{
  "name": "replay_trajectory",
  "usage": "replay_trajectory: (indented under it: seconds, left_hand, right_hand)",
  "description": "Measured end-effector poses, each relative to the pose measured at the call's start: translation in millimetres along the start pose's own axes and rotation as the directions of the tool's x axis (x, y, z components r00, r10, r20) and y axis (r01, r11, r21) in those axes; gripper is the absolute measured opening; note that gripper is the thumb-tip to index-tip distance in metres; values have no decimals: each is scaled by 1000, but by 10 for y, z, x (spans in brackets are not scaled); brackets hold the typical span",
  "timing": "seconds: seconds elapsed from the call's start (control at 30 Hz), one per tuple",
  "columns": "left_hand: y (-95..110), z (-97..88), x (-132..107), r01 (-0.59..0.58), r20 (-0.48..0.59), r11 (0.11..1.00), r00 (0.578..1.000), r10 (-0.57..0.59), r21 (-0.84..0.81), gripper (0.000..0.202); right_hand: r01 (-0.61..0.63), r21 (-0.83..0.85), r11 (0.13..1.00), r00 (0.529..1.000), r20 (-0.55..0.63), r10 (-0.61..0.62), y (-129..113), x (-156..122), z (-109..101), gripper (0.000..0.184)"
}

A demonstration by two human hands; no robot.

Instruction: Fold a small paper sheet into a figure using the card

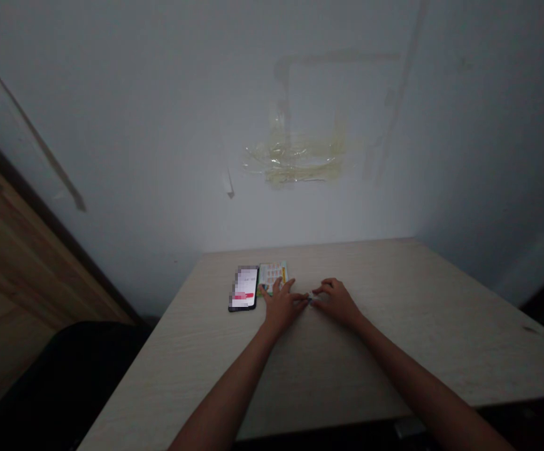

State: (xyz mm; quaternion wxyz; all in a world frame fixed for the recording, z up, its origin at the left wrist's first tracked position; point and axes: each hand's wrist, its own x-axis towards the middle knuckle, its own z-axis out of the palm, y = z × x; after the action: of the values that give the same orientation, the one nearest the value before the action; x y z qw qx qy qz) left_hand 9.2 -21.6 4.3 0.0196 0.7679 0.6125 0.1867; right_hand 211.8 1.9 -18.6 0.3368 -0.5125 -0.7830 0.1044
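Note:
Between my two hands is a small pale piece with a bluish spot (310, 299), too small and dim for me to name. My left hand (281, 307) pinches its left side with thumb and forefinger, while the other fingers spread out over the lower edge of a colourful printed card or booklet (272, 272). From the right, my right hand (340, 305) grips the same piece with its fingertips, the remaining fingers curled. Both hands rest low on the table, and the fingertips partly hide the piece.
A phone (244, 289) with a lit screen lies left of the printed card on the light wooden table (196, 351). Behind the table stands a pale wall (159, 156) with peeling clear tape (300, 164). A dark object, perhaps a chair (74, 376), is at the left.

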Motion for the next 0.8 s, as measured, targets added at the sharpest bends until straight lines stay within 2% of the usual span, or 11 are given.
replay_trajectory:
  seconds: [0.1, 0.3, 0.8]
  left_hand:
    - [2, -1, -3, -3, 2, 1000, 1000, 3, 1, 23]
    - [-9, -1, -4, -13, 4, 1000, 1000, 13, 2, 25]
    - [-15, -2, -7, -9, -1, 1000, 1000, 9, 15, 24]
  right_hand:
    - [-18, 8, 1000, 999, -33, 18, 10, 19, 32, 23]
    - [-17, -33, 999, 998, -60, 15, -33, 29, 54, 21]
    - [20, -82, 996, 1000, 17, -19, -88, -13, -37, 34]
